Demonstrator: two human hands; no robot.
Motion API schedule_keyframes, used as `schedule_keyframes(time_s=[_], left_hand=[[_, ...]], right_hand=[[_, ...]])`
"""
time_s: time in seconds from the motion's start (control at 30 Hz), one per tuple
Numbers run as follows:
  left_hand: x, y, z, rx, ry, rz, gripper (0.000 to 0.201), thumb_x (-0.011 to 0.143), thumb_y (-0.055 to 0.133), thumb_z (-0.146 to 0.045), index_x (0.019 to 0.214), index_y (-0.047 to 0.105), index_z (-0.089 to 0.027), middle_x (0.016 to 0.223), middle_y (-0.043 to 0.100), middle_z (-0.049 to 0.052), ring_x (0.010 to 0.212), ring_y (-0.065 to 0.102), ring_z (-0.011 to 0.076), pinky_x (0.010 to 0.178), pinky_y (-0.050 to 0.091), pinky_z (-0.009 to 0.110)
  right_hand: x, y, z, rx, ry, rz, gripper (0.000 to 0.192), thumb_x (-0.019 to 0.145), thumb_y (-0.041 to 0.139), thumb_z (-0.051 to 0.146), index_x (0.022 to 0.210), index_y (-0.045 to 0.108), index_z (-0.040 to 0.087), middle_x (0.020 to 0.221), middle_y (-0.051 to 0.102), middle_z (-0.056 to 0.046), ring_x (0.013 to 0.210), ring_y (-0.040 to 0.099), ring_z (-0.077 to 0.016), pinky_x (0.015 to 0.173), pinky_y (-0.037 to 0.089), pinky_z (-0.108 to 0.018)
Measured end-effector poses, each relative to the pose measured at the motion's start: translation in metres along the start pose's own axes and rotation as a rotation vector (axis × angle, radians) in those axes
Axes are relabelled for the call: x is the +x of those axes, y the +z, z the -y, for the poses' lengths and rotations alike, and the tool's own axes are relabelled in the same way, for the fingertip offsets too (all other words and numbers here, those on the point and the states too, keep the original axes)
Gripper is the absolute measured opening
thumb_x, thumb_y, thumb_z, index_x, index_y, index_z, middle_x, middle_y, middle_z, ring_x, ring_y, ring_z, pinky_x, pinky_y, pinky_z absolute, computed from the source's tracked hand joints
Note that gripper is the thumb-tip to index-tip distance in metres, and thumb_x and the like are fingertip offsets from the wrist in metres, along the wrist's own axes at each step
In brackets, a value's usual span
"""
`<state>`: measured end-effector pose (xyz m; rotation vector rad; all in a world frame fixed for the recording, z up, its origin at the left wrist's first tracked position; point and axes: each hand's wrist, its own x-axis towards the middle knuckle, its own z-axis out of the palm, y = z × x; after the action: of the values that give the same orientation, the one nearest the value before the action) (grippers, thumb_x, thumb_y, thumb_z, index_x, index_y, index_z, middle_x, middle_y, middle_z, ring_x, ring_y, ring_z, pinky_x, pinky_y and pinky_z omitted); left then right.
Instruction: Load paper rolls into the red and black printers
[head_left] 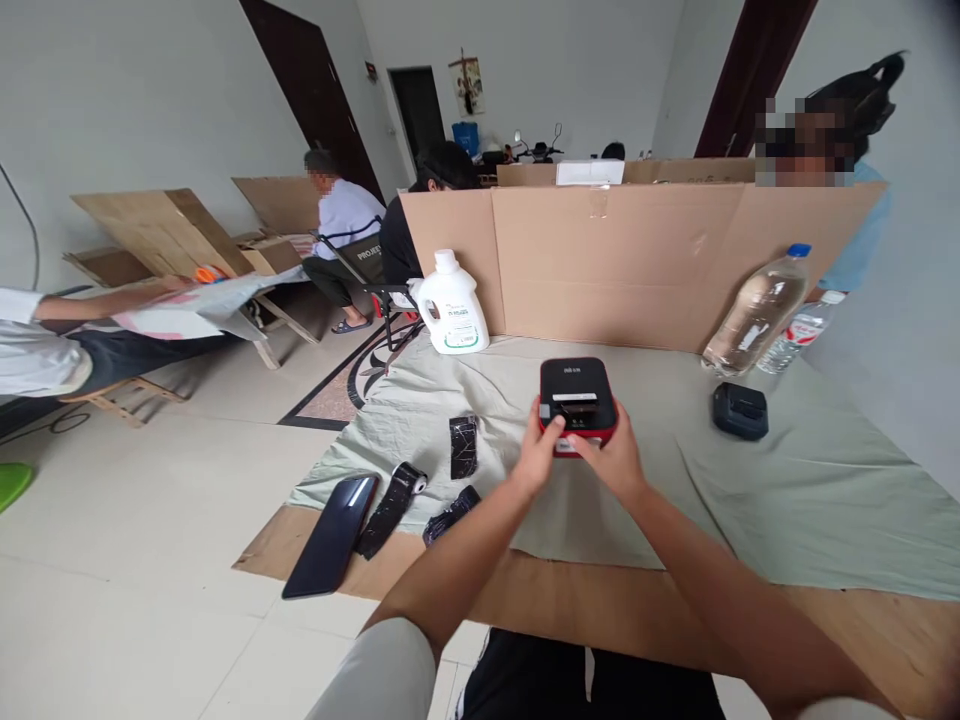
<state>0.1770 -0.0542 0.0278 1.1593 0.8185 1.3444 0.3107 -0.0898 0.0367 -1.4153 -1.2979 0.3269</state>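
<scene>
Left hand (pixel 538 452): curled against the left side of the black and red device (pixel 577 405), thumb up on its top near the front edge; holding it.
Right hand (pixel 616 458): closed on the device's front right corner, forefinger laid across the front of the top; holding it too.
Black and red device: flat on the pale green cloth (pixel 787 490), about mid tabletop, between both hands; black top, red lower shell.
Cloth: covers most of the tabletop (pixel 600 605); bare brown board shows along the near edge.
Left end of tabletop: dark phone (pixel 331 535) lying over the near left corner, a black roll (pixel 391 505) just beside it, a second black wrapped piece (pixel 450 515) next, a black packet (pixel 463 446) further in.
Far edge: white jug (pixel 451 306) at the left, clear bottle (pixel 757 312) leaning at the right, a smaller bottle (pixel 799 335) just behind it, all before a cardboard screen (pixel 622 260).
Right of device: small black box (pixel 740 411), well apart from the hands.
Others: people seated beyond the screen and at left.
</scene>
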Motion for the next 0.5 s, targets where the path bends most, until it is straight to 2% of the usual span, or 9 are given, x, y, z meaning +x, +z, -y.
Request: schedule_keyframes(time_s=[0.07, 0.17, 0.3, 0.4, 0.5], left_hand=[[0.037, -0.026, -0.009, -0.006, 0.018, -0.020, 0.061, 0.080, 0.064, -0.041, 0.135, 0.047, -0.021, 0.135, 0.056, 0.006, 0.130, 0.046, 0.0254, 0.114, 0.031, 0.040], [0.084, -0.069, -0.008, -0.008, -0.008, -0.051, 0.057, 0.075, 0.066, -0.041, 0.126, 0.053, -0.020, 0.121, 0.064, 0.006, 0.118, 0.056, 0.0263, 0.107, 0.039, 0.042], [0.118, -0.117, 0.008, 0.029, -0.039, -0.131, 0.055, 0.069, 0.064, -0.044, 0.117, 0.056, -0.017, 0.104, 0.068, 0.006, 0.103, 0.062, 0.0251, 0.096, 0.046, 0.041], [0.130, -0.140, 0.017, 0.049, -0.072, -0.136, 0.057, 0.066, 0.064, -0.042, 0.116, 0.054, -0.015, 0.099, 0.067, 0.005, 0.095, 0.063, 0.0233, 0.091, 0.048, 0.040], [0.134, -0.148, 0.015, 0.132, -0.115, -0.149, 0.058, 0.068, 0.061, -0.036, 0.121, 0.050, -0.015, 0.104, 0.064, 0.008, 0.099, 0.061, 0.0249, 0.094, 0.046, 0.043]], right_hand=[[0.029, 0.036, 0.004, 0.023, -0.008, 0.061, 0.084, 0.063, 0.076, 0.044, 0.134, 0.042, 0.016, 0.126, 0.059, -0.016, 0.114, 0.057, -0.0298, 0.097, 0.047, -0.048], [0.060, 0.093, 0.003, 0.025, 0.002, 0.134, 0.079, 0.063, 0.076, 0.039, 0.131, 0.044, 0.014, 0.119, 0.063, -0.016, 0.109, 0.060, -0.0293, 0.096, 0.048, -0.046], [0.072, 0.151, 0.001, -0.002, 0.043, 0.219, 0.080, 0.063, 0.076, 0.037, 0.130, 0.043, 0.010, 0.119, 0.062, -0.018, 0.109, 0.059, -0.0296, 0.096, 0.047, -0.043], [0.069, 0.174, -0.003, -0.038, 0.070, 0.294, 0.092, 0.062, 0.079, 0.043, 0.136, 0.036, 0.009, 0.125, 0.059, -0.019, 0.116, 0.056, -0.0315, 0.098, 0.045, -0.046], [0.066, 0.174, -0.014, -0.098, 0.002, 0.369, 0.093, 0.063, 0.078, 0.047, 0.138, 0.036, 0.013, 0.128, 0.057, -0.017, 0.118, 0.055, -0.0300, 0.096, 0.047, -0.045]])
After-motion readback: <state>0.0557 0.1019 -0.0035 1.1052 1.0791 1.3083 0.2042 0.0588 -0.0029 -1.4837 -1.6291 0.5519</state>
